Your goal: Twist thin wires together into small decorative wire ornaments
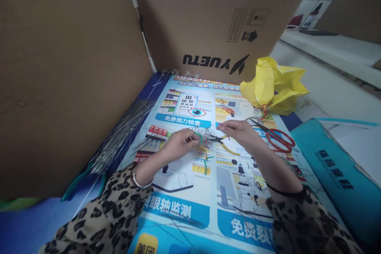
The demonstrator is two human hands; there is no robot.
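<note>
My left hand (180,145) is closed in a pinch at a tangle of thin silver wire (204,131) with a green strand beside the fingertips. Across from it, my right hand (236,130) pinches at the other side of the wire; a small red bit shows at its fingertips. Pliers with yellow handles (230,150) lie between and below the hands, their dark jaws by the wire. Short orange and green strands (206,162) lie just under my left hand. Exactly which strand each hand grips is too fine to tell.
A printed poster (178,182) covers the table. Red-handled scissors (279,139) and a yellow crumpled bag (274,87) lie right. Loose straight wires (119,139) and teal-handled pliers (79,182) are left. Cardboard walls (208,16) stand behind and left; a teal box (330,162) sits right.
</note>
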